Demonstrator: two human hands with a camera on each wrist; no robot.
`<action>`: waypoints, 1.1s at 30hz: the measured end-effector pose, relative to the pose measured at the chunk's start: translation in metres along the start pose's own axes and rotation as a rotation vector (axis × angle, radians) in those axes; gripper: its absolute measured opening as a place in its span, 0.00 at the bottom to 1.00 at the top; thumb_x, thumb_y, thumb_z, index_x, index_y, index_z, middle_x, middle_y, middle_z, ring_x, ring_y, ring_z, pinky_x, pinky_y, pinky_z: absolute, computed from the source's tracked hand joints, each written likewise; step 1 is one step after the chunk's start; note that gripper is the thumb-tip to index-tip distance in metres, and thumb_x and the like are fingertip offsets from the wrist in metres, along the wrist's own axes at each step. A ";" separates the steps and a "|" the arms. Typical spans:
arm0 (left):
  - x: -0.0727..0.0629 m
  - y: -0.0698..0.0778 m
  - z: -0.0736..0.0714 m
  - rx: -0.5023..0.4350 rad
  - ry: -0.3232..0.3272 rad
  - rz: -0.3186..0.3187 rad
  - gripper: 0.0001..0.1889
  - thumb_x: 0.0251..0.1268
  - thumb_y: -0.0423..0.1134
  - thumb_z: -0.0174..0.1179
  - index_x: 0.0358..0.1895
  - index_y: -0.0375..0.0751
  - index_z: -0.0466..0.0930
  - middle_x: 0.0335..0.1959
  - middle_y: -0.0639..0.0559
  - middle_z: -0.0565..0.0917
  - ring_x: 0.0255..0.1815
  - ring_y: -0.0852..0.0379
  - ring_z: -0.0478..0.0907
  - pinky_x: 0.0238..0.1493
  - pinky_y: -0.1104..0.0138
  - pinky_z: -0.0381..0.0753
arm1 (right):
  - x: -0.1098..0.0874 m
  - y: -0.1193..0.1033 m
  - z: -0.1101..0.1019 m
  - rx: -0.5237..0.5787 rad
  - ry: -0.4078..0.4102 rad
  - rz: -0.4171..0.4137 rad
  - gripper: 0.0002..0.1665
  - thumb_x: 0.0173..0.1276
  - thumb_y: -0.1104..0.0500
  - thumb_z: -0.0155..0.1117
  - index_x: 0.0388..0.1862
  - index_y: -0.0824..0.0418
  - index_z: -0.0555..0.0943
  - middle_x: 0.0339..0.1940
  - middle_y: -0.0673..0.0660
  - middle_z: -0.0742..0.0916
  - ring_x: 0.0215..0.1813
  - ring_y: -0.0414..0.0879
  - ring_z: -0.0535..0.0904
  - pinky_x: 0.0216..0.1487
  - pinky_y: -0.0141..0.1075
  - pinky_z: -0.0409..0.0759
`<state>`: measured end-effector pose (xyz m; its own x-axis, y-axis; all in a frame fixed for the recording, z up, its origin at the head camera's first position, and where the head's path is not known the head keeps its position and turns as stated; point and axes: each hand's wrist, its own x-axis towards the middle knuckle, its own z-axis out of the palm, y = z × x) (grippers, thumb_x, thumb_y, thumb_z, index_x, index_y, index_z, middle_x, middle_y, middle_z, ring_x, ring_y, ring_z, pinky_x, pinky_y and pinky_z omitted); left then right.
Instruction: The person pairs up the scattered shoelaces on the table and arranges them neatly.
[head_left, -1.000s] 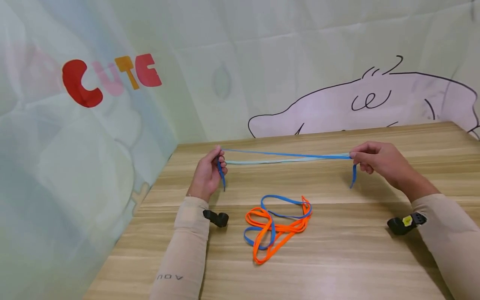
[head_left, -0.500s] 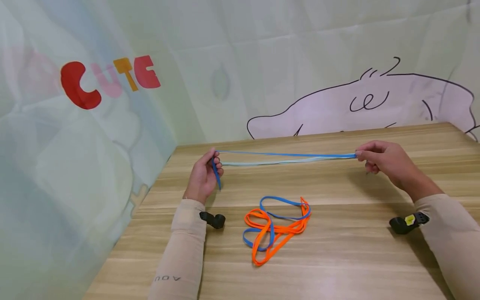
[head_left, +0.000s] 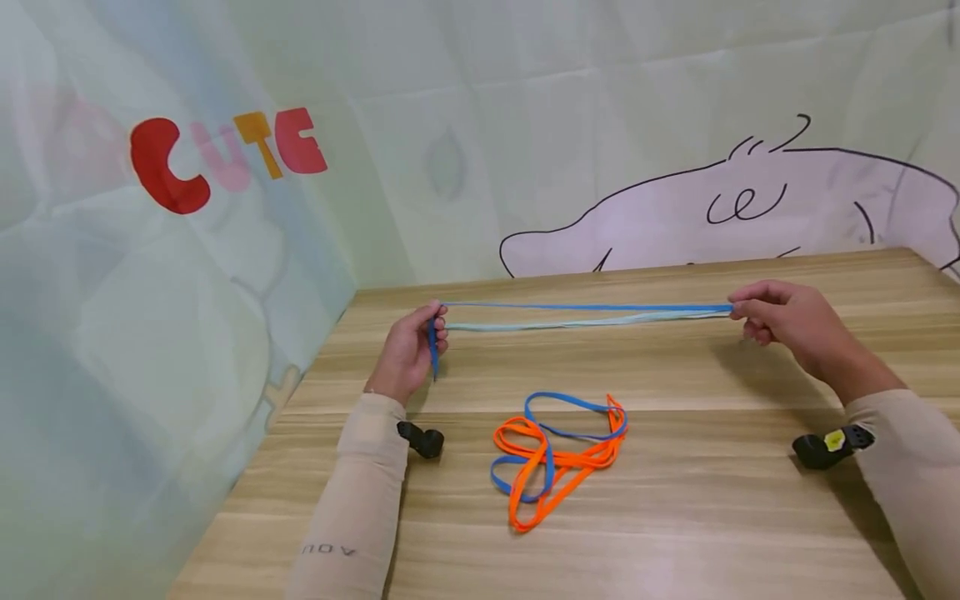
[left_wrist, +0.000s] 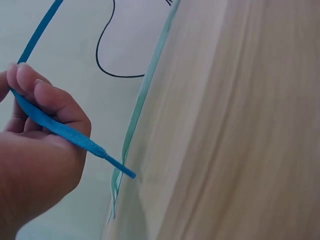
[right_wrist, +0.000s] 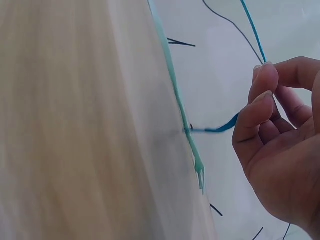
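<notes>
A blue shoelace [head_left: 585,307] is stretched taut above the wooden table [head_left: 675,517], with a pale blue lace [head_left: 570,322] running just under it. My left hand [head_left: 411,350] pinches the blue lace's left end, its tip hanging down [left_wrist: 100,152]. My right hand [head_left: 780,321] pinches the right end between thumb and forefinger [right_wrist: 260,95], with only a short stub [right_wrist: 222,129] showing. Nearer to me lies a tangle of orange and blue laces [head_left: 558,458].
Printed fabric walls stand close at the left [head_left: 150,292] and back [head_left: 675,167] of the table. Black wrist cameras sit on both sleeves [head_left: 420,439] [head_left: 828,446]. Bare wood lies in front of the tangle.
My right hand has slid rightward along the lace; the tail that hung below it is gone from sight. The left hand stayed put.
</notes>
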<state>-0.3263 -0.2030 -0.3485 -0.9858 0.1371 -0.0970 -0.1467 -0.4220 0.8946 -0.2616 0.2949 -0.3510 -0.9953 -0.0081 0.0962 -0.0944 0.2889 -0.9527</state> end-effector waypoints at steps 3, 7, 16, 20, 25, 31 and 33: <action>-0.002 0.005 -0.005 0.091 0.005 -0.007 0.11 0.79 0.40 0.52 0.38 0.38 0.78 0.23 0.55 0.75 0.23 0.62 0.70 0.25 0.74 0.69 | 0.002 0.002 -0.001 -0.008 -0.010 -0.002 0.06 0.76 0.59 0.61 0.39 0.54 0.85 0.30 0.48 0.86 0.26 0.42 0.77 0.27 0.32 0.78; -0.002 0.010 -0.008 0.204 0.001 -0.011 0.10 0.78 0.41 0.54 0.39 0.38 0.78 0.24 0.55 0.75 0.24 0.62 0.70 0.25 0.74 0.69 | 0.003 0.005 -0.006 -0.089 -0.023 0.002 0.06 0.74 0.58 0.64 0.42 0.59 0.84 0.29 0.49 0.85 0.27 0.41 0.76 0.28 0.33 0.77; -0.001 0.015 -0.007 0.427 0.024 0.011 0.14 0.76 0.41 0.58 0.49 0.31 0.78 0.27 0.55 0.77 0.26 0.63 0.73 0.28 0.73 0.74 | 0.007 0.001 -0.015 -0.456 -0.076 -0.058 0.18 0.75 0.56 0.62 0.52 0.71 0.78 0.36 0.59 0.83 0.30 0.46 0.77 0.29 0.36 0.78; 0.000 0.016 -0.007 0.583 0.054 0.019 0.18 0.73 0.41 0.61 0.53 0.28 0.78 0.28 0.54 0.79 0.27 0.62 0.76 0.33 0.72 0.77 | 0.008 0.000 -0.017 -0.556 -0.100 -0.079 0.16 0.74 0.58 0.62 0.50 0.71 0.80 0.39 0.60 0.83 0.31 0.48 0.79 0.30 0.37 0.77; 0.003 0.015 -0.011 0.718 0.046 0.027 0.20 0.72 0.41 0.62 0.55 0.25 0.78 0.32 0.50 0.81 0.29 0.62 0.78 0.40 0.68 0.80 | 0.008 0.002 -0.021 -0.626 -0.120 -0.088 0.15 0.75 0.58 0.61 0.48 0.71 0.80 0.39 0.60 0.84 0.32 0.49 0.79 0.30 0.37 0.76; 0.003 0.014 -0.015 0.829 0.042 0.024 0.19 0.72 0.42 0.62 0.54 0.27 0.79 0.41 0.39 0.82 0.37 0.53 0.80 0.45 0.62 0.80 | 0.008 0.006 -0.023 -0.660 -0.134 -0.097 0.12 0.74 0.61 0.61 0.46 0.71 0.81 0.34 0.56 0.84 0.30 0.46 0.77 0.29 0.36 0.73; 0.002 0.014 -0.015 0.873 0.049 0.039 0.17 0.73 0.41 0.61 0.54 0.29 0.80 0.43 0.38 0.82 0.41 0.50 0.80 0.48 0.59 0.79 | 0.008 0.007 -0.024 -0.667 -0.144 -0.103 0.12 0.73 0.61 0.61 0.46 0.70 0.82 0.31 0.54 0.83 0.30 0.45 0.76 0.29 0.36 0.72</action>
<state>-0.3312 -0.2218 -0.3430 -0.9942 0.0897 -0.0600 -0.0176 0.4138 0.9102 -0.2696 0.3198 -0.3500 -0.9790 -0.1808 0.0937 -0.2021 0.8065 -0.5556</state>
